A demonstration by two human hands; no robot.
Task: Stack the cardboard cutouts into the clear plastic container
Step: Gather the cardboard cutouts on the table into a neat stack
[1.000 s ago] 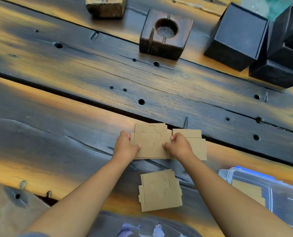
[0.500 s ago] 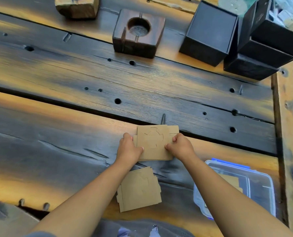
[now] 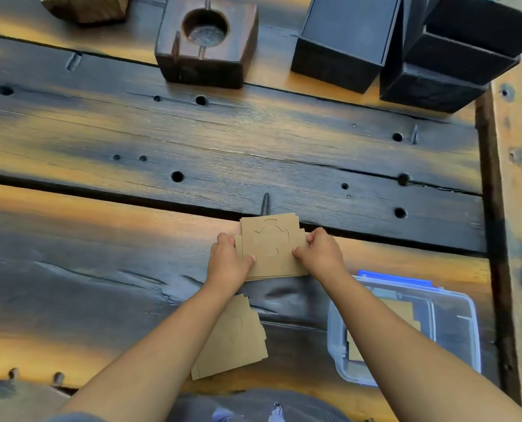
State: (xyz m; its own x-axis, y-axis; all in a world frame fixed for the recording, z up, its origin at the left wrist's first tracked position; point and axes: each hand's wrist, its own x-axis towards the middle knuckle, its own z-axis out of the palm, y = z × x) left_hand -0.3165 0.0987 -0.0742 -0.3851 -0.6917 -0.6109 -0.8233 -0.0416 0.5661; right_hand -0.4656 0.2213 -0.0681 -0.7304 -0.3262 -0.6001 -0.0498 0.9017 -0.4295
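Note:
A stack of brown cardboard cutouts [image 3: 272,248] lies on the dark wooden table, its top sheet scored with a round cross-like outline. My left hand [image 3: 227,263] grips the stack's left edge and my right hand [image 3: 320,254] grips its right edge. A second pile of cutouts [image 3: 238,342] rests nearer to me, partly hidden under my left forearm. The clear plastic container [image 3: 454,324] with a blue clip stands at the lower right and holds a few cutouts [image 3: 399,309]; my right forearm covers its left part.
A dark wooden block with a round recess [image 3: 206,41] and several black boxes [image 3: 345,41] stand along the far edge. Another wood block [image 3: 86,7] is at the far left. A nail [image 3: 265,204] sticks up just beyond the stack. The table's right edge rail [image 3: 515,208] runs beside the container.
The separate pile that lay to the right of the held stack one second ago is now gathered into it. Both hands keep squeezing the stack's sides; the view has shifted.

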